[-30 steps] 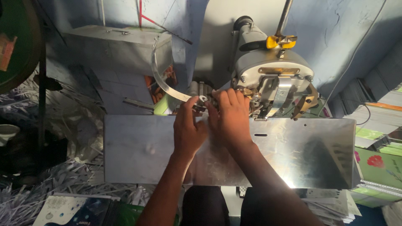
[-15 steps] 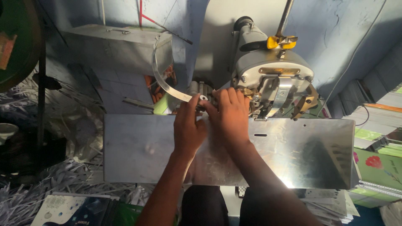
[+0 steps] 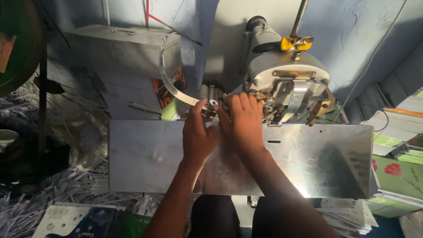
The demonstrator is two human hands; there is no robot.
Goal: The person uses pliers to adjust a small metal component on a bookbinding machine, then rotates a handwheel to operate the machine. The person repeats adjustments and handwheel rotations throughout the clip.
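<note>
Left hand pinches metal strip beside stitching machine | right hand flat, holding nothing, at its head | risk: fingers caught if mechanism runs.

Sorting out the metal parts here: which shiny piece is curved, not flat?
The thin metal strip arcing from the grey box down to the left hand. The metal table plate lies flat.

Wall: blue painted plaster, cracked, behind the grey metal box.
Floor: shredded white paper heaped below and left of the box.
Shelving: stacked books far right of the box.
Light: dim, with glare low on the right.
</note>
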